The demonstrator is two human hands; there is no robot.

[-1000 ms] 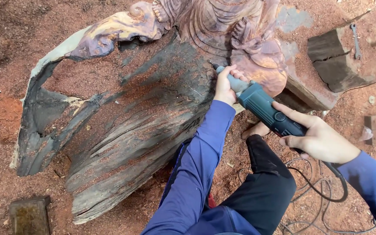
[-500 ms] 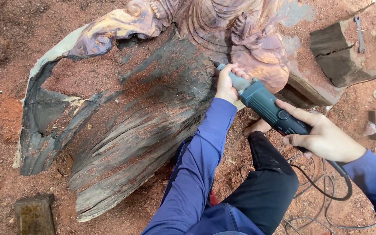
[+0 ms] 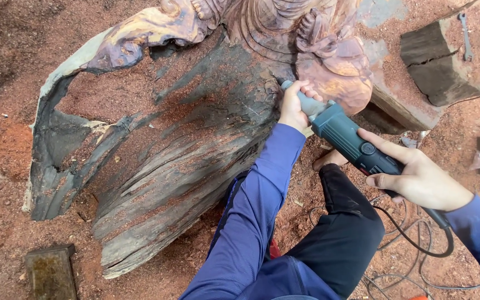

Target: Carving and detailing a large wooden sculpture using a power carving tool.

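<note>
Since the earlier frame: hands and tool barely shifted; view drifted slightly. Head view: left hand [image 3: 294, 108] clamped round the grey nose of the green power carver [image 3: 346, 140], its tip against the carved wood block [image 3: 173, 150]. Right hand [image 3: 418, 178] clamped on the tool's rear body. Black cable [image 3: 418, 244] trails over the sawdust floor [image 3: 6, 150].

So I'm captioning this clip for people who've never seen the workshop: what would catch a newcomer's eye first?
The huge dark log, dusted with red sawdust and carved into flowing folds at the top, fills the middle. At its right edge, the left hand grips the nose of a green power grinder pressed to the carving, while the right hand holds its rear, the black cord trailing over the sawdust-covered ground.
</note>
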